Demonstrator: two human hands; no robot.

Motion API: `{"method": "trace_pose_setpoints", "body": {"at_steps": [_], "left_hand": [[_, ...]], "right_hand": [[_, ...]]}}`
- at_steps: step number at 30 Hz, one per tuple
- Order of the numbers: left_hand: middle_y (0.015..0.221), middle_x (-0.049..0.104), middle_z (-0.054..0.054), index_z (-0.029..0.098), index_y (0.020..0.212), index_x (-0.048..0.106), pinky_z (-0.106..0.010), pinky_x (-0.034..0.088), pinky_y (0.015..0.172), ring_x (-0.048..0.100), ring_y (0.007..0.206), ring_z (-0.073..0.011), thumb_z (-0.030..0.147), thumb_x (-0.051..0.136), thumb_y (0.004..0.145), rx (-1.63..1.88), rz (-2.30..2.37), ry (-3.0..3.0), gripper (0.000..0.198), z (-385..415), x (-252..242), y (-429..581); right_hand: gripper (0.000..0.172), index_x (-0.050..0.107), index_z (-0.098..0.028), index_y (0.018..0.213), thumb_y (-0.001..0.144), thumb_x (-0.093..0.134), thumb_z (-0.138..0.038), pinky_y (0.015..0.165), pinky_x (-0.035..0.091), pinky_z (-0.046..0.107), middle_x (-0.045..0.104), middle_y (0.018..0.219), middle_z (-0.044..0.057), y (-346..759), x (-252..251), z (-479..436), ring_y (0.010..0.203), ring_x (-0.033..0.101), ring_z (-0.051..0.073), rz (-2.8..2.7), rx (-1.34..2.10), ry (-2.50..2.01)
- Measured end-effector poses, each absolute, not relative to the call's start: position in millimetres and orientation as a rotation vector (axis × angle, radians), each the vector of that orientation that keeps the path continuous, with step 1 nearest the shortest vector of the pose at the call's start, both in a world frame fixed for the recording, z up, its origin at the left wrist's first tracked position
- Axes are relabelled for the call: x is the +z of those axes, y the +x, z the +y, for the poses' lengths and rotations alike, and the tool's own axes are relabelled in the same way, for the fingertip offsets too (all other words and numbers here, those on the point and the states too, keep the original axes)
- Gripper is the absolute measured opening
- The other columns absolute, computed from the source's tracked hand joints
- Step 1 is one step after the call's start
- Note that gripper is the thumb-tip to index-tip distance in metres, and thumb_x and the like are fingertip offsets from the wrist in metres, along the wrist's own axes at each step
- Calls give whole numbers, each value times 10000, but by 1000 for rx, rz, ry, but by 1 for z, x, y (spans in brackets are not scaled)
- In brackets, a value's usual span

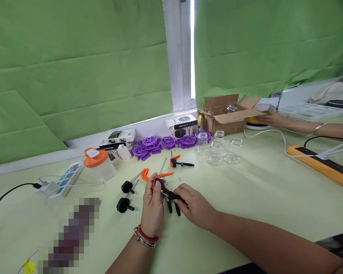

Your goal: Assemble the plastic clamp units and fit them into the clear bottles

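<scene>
An orange and black hand tool (pixel 159 182) with a metal rod is held between both hands above the table. My left hand (pixel 153 207) closes around its black and orange head, thumb on top. The fingers of my right hand (pixel 196 205) are wrapped on its black handle (pixel 177 197). Two more black handles (pixel 177 208) show just under the hands, and an orange prong (pixel 144 174) lies behind my left fingers. A similar orange and black tool (pixel 175 161) rests farther back. To the left lie two black knobs (pixel 122 205) with metal rods.
Purple round plastic parts (pixel 168 142) and printed boxes (pixel 181 121) line the window side. Several glass jars (pixel 215 152) stand before a cardboard box (pixel 228 123). An orange-lidded bottle (pixel 101 167), a power strip (pixel 70 177), an orange bar (pixel 320 161) and another person's hand (pixel 270 118) are around.
</scene>
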State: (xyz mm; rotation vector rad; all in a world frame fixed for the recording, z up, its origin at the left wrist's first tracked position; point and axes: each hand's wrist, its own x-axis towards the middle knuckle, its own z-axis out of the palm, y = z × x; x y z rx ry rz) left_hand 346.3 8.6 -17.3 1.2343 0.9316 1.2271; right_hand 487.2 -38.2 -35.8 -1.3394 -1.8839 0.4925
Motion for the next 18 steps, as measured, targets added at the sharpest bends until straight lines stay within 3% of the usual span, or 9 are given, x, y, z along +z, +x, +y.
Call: {"method": "trace_pose_setpoints", "body": {"at_steps": [11, 18], "left_hand": [[950, 573, -64, 198, 1207, 481, -247, 475, 581, 544, 720, -126, 457, 424, 897, 1199, 880, 1229, 409, 10, -20, 346], [972, 593, -51, 218, 1232, 464, -257, 493, 624, 566, 748, -125, 444, 414, 908, 1193, 871, 1245, 399, 9, -22, 345]], "right_hand": [[200, 539, -160, 1027, 882, 410, -112, 776, 485, 330, 533, 983, 90, 489, -38, -38, 861, 544, 186, -1943, 436, -1349], [180, 560, -179, 982, 862, 448, -106, 761, 466, 300, 542, 934, 60, 491, -32, -38, 843, 538, 165, -1874, 575, -1313]]}}
